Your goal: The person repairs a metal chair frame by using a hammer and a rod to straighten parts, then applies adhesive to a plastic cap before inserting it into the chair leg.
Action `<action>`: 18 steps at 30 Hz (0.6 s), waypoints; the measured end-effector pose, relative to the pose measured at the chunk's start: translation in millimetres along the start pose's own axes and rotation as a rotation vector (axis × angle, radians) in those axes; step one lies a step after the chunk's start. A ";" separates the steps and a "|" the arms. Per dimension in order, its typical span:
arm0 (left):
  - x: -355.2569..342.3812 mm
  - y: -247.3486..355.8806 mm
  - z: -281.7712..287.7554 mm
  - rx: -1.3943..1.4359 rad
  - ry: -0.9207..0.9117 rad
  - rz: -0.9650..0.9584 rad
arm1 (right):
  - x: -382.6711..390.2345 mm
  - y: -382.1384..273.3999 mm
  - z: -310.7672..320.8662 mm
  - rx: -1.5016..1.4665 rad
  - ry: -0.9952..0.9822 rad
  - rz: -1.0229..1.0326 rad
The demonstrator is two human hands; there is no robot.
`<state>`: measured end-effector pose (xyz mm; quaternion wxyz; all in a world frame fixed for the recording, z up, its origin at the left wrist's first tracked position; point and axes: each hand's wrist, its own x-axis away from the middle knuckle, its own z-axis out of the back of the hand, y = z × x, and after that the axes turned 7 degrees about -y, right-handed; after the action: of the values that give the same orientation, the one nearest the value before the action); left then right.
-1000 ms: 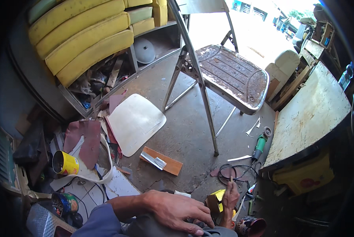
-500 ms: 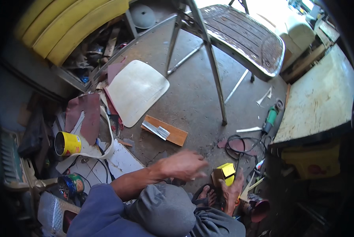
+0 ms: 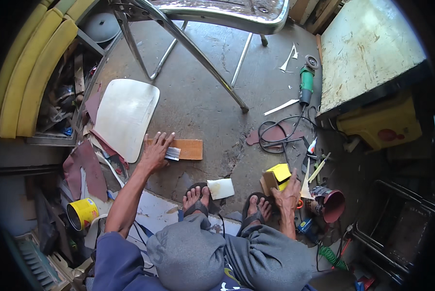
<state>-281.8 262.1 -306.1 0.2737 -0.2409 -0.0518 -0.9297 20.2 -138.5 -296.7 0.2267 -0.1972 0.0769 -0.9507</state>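
My left hand (image 3: 155,152) lies over the left end of an orange-brown board (image 3: 192,149) on the floor, its fingers spread. Silvery strips (image 3: 172,153) rest on the board beside those fingers; my hand hides part of them. Near my right foot, my right hand (image 3: 287,195) has its thumb and fingers around the lower edge of a small yellow box (image 3: 277,173) with a brown side. A white block (image 3: 221,188) sits on the floor between my feet.
A green angle grinder (image 3: 306,85) with a coiled black cord lies ahead right. A metal chair frame (image 3: 193,43) stands ahead, and a white panel (image 3: 125,114) lies left. A yellow can (image 3: 82,213) and dark red tin (image 3: 331,205) flank me.
My left hand has moved left and forward, from above my knees onto the board's left end. My right hand stays at the yellow box. The head view has shifted, showing the white block.
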 end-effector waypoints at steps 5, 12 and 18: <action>-16.3 4.3 3.7 0.095 -0.007 -0.075 | 14.5 32.0 2.4 0.026 0.033 -0.196; -28.5 95.7 27.9 0.265 0.042 -0.085 | 9.5 36.0 0.9 -0.035 0.011 -0.167; -58.0 169.1 32.4 0.306 0.049 -0.108 | 13.1 46.7 2.3 -0.145 -0.008 -0.190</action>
<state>-135.4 154.7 -311.3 0.2580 -0.1705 -0.1990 -0.9299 29.1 -186.1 -301.2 0.1208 -0.2233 0.1257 -0.9590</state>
